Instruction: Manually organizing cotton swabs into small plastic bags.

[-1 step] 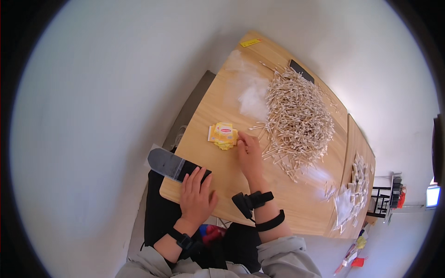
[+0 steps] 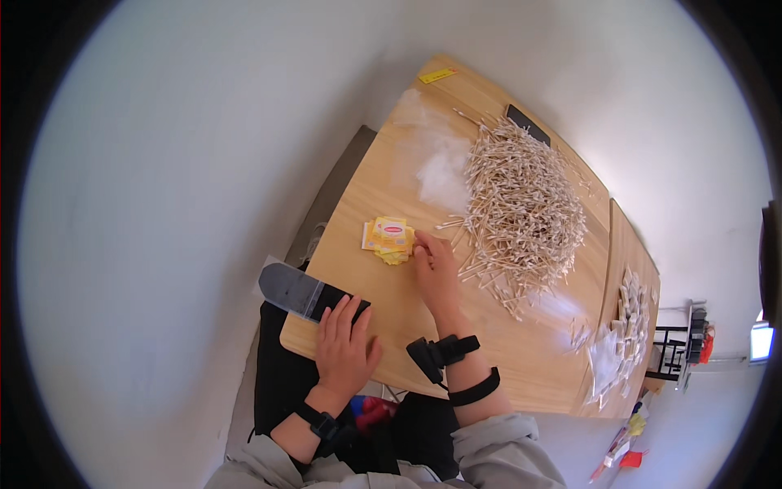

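My left hand (image 2: 344, 346) lies with outstretched fingers over the black end of a flat, round-tipped plate (image 2: 295, 289) at the table's left front edge. Clear plastic seems to cover the plate's grey outer part, which juts past the edge. My right hand (image 2: 436, 273) has its fingers curled together at the right side of a small stack of yellow-and-white paper cards (image 2: 391, 236). Whether a card is between those fingertips I cannot make out. Just right of this hand a big heap of cotton swabs (image 2: 525, 208) is spread over the wooden table (image 2: 391, 322).
Thin clear plastic bags (image 2: 444, 171) lie behind the cards. A dark flat object (image 2: 528, 125) touches the heap's far side, and a yellow strip (image 2: 437, 76) is at the far corner. Several white packets (image 2: 627, 326) cover part of the right-hand table. A wall (image 2: 179, 204) borders the left.
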The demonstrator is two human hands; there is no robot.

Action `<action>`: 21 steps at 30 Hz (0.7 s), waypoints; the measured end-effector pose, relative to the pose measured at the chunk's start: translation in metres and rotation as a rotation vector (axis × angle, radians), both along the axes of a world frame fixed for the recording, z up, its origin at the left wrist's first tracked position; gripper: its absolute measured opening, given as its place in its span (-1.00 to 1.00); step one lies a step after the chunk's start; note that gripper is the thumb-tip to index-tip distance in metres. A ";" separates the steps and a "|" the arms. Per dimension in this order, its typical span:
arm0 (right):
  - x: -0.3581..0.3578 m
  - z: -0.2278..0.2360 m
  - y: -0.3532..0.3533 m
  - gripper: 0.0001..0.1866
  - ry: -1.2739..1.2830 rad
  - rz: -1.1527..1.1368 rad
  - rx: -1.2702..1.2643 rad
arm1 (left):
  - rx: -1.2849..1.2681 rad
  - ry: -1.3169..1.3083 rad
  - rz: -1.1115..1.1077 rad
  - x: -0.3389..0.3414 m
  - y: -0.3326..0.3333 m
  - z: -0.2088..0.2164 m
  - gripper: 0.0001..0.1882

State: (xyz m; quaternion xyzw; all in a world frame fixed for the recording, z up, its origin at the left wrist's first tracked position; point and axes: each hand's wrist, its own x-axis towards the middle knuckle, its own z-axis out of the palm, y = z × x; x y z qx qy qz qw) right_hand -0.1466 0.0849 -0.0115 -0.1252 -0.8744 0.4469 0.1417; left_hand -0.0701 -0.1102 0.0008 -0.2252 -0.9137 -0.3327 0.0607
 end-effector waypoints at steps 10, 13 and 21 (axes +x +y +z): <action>-0.034 0.009 0.013 -0.59 0.095 -0.091 0.215 | -0.036 0.010 0.002 0.001 0.004 -0.001 -0.48; -0.048 0.010 0.015 -0.55 0.046 -0.139 0.398 | -0.021 0.010 -0.006 0.003 -0.001 -0.004 -0.47; -0.043 0.008 0.033 -0.55 -0.031 -0.129 0.203 | -0.010 0.056 -0.022 0.002 0.003 -0.001 -0.50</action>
